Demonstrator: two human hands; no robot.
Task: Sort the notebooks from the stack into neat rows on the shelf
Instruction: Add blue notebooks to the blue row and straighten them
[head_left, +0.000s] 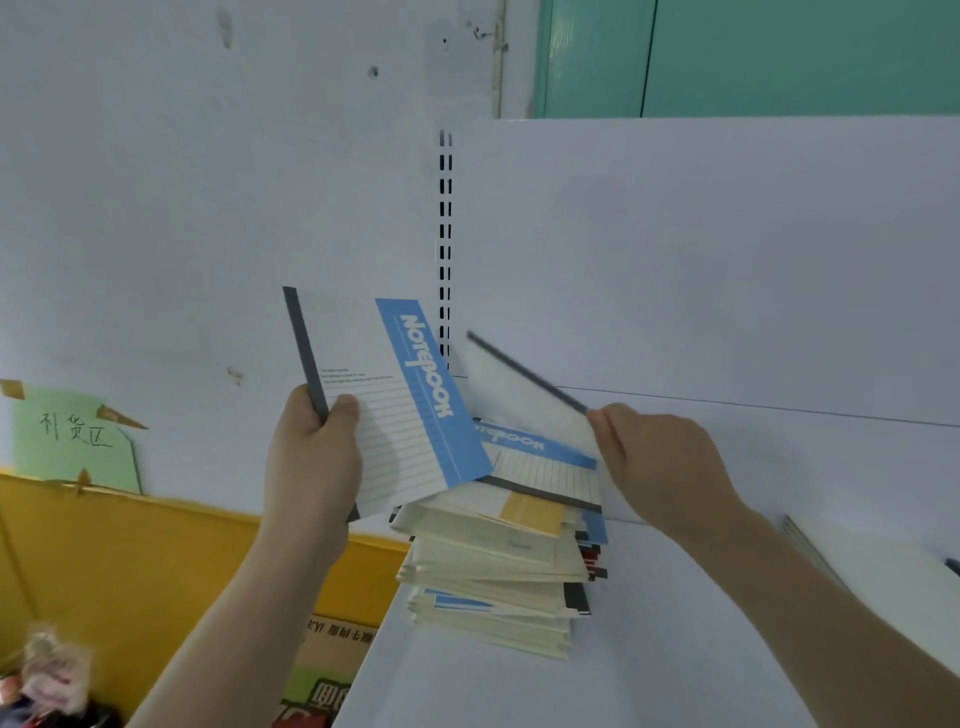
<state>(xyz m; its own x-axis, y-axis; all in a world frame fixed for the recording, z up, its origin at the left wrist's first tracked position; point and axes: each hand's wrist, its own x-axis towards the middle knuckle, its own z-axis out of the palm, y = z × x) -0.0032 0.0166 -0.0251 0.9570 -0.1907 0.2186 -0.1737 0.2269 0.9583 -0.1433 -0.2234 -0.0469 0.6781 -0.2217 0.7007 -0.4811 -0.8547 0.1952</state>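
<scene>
Fingers of left hand (311, 457) and right hand (660, 457) grip two notebooks (395, 400)

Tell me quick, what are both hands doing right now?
Left hand: closed around a blue-striped notebook, held up above the stack.
Right hand: pinching a second, blurred notebook by its edge.

I'm seeing a white lined notebook (384, 415) with blue stripe, grey spine; cream stack (498, 577); yellow board (171, 551).

Blue-banded notebook (400, 405) and stack's top notebook (540, 457) read "Notebook"; green wall label (72, 441) handwritten Chinese; carton (327, 670) print unreadable.
</scene>
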